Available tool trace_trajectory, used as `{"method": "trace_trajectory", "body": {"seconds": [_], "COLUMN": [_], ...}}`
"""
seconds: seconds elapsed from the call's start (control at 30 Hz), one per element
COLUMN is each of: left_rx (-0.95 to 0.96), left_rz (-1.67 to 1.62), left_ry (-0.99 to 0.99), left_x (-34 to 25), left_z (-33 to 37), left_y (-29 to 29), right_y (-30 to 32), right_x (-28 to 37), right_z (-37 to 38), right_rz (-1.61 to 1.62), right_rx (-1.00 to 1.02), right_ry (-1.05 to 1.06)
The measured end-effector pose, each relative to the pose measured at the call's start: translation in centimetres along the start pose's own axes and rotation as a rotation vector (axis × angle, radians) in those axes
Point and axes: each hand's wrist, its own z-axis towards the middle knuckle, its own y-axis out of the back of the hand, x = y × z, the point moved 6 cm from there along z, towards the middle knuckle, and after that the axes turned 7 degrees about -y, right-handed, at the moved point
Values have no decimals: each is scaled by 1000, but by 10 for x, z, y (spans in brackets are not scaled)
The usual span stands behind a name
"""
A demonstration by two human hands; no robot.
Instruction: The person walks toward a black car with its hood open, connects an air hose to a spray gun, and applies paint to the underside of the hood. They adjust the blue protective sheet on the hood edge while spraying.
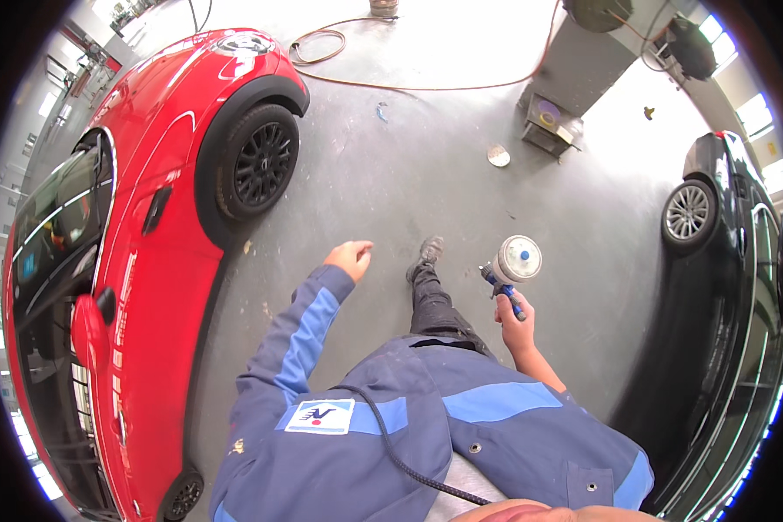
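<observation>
My right hand (517,324) grips the handle of a spray gun (505,285) with blue and dark parts. On top of the gun sits a round, whitish cup (518,259) with a blue knob in its lid. My left hand (351,258) is held out at the left, its fingers loosely curled, and nothing shows in it. The nearest thing on that side is a red car (170,165), whose dark front wheel (265,161) stands beyond the hand; the two are apart.
A black car (731,287) stands along the right side. Across the far floor runs a brown hose (426,88), coiled near the red car's front. At the far right are a grey pillar (578,65), a small stand (544,130) and a pale disc (498,156) on the floor.
</observation>
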Motion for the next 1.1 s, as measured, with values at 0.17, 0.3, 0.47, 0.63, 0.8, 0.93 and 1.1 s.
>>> {"method": "trace_trajectory", "body": {"seconds": [0.17,0.3,0.47,0.63,0.8,0.93,1.1], "left_rx": [-18,363,581,652,590,85,-138], "left_rz": [-9,208,173,119,455,370,216], "left_ry": [167,596,1047,1051,652,379,117], "left_x": [125,262,342,408,481,481,425], "left_z": [141,90,64,243,590,965,1327], "left_y": [4,1,21,41,143,296,406], "right_y": [-50,-118,-209,-296,-348,-352,-354], "right_x": [72,158,260,314,345,382,389], "right_z": [208,375,598,785,927,1020,1148], "right_rz": [-77,-112,-25,-201,-140,-162,-94], "right_rx": [38,121,226,118,-114,-234,-268], "right_ry": [-3,1,165,256,-32,-32,-82]}}
